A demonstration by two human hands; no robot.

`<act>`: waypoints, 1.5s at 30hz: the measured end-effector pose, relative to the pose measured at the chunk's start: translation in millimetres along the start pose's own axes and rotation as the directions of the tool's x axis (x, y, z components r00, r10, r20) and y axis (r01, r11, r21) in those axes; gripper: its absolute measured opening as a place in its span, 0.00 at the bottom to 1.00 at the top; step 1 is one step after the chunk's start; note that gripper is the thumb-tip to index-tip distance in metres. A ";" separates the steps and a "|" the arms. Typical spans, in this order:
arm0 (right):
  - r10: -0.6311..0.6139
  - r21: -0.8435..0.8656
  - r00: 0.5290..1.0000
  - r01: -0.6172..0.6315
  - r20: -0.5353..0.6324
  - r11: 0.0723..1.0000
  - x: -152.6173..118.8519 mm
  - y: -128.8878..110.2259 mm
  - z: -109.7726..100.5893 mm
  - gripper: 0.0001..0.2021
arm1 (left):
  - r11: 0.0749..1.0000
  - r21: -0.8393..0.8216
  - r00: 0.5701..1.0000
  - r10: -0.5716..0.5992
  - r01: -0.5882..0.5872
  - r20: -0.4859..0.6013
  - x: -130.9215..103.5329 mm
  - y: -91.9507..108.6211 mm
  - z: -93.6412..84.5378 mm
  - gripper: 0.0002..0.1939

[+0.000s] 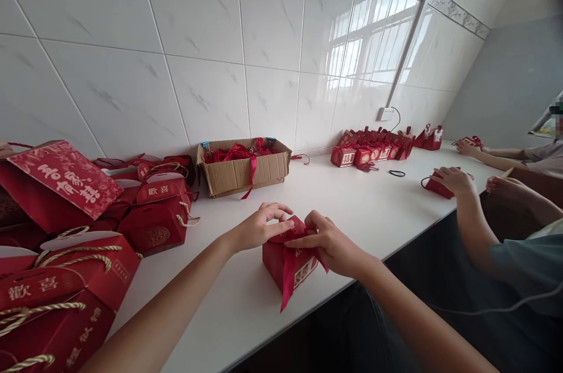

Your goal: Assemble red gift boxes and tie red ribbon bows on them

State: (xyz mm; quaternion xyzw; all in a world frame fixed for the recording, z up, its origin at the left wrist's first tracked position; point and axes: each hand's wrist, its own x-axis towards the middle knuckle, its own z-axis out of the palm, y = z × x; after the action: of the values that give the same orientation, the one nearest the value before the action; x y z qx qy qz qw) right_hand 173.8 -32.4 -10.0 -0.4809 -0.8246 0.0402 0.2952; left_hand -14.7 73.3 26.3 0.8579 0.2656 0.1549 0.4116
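Observation:
A small red gift box [275, 267] with gold and white lettering stands on the white table in front of me. A dark red ribbon [288, 282] runs over its top, one tail hanging down the front and another at the right side. My left hand [266, 226] is curved over the top of the box from the left, thumb on the lid and fingers behind, gripping it. From the right, my right hand [332, 241] pinches the ribbon at the top of the box, its index finger and thumb closed there. The ribbon crossing is partly hidden under my fingers.
A cardboard box [246, 176] of red ribbons stands by the wall. Larger red boxes with rope handles [153, 214] are heaped at left. Rows of small red boxes [373, 150] stand farther right. Co-workers' hands [457, 179] handle boxes at right. A black ring [396, 173] lies on the table.

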 end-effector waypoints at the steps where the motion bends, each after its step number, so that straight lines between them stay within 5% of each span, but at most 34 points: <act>1: -0.001 0.006 1.000 0.001 -0.002 1.000 -0.3 -0.4 0.3 0.28 | 1.000 -0.014 0.999 0.012 -0.012 -0.032 0.9 -0.2 2.1 0.16; 8: 0.017 0.001 0.998 -0.017 0.061 1.000 -1.9 -5.8 -2.0 0.29 | 0.996 0.032 0.982 0.089 -0.085 -0.165 6.8 -5.5 12.3 0.14; 19: 0.034 0.012 0.999 -0.034 -0.026 0.999 -1.5 -3.4 0.2 0.28 | 0.942 -0.336 0.995 -0.041 0.008 -0.092 3.0 1.4 28.7 0.13; 23: 0.080 0.202 0.992 -0.060 -0.093 0.977 -3.3 0.0 -0.7 0.25 | 0.941 -0.338 0.996 -0.027 -0.002 -0.081 4.8 -1.3 29.4 0.13; 28: 0.338 0.571 0.914 -0.159 -0.223 0.806 -0.4 4.5 1.7 0.05 | 0.947 -0.322 0.996 -0.004 -0.025 -0.087 5.5 -2.9 29.4 0.12; 35: 0.624 0.915 0.767 -0.133 -0.149 0.382 5.5 5.6 9.4 0.19 | 0.923 -0.384 0.990 -0.013 -0.041 -0.138 5.7 -2.9 34.2 0.18; 39: 0.681 0.938 0.719 -0.127 -0.138 0.324 4.7 10.5 11.5 0.20 | 0.915 -0.400 0.990 -0.004 -0.054 -0.142 6.2 -1.9 35.7 0.18; 45: 0.685 0.937 0.711 -0.109 -0.160 0.331 0.4 14.0 12.1 0.21 | 0.935 -0.349 0.987 0.010 -0.066 -0.160 5.5 -0.8 36.1 0.18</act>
State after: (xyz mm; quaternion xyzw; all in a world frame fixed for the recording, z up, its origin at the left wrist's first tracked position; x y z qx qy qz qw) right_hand 178.1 -21.9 -24.7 -0.4406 -0.4049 0.3998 0.6943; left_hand 7.0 54.4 3.7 0.7603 0.2480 0.2745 0.5339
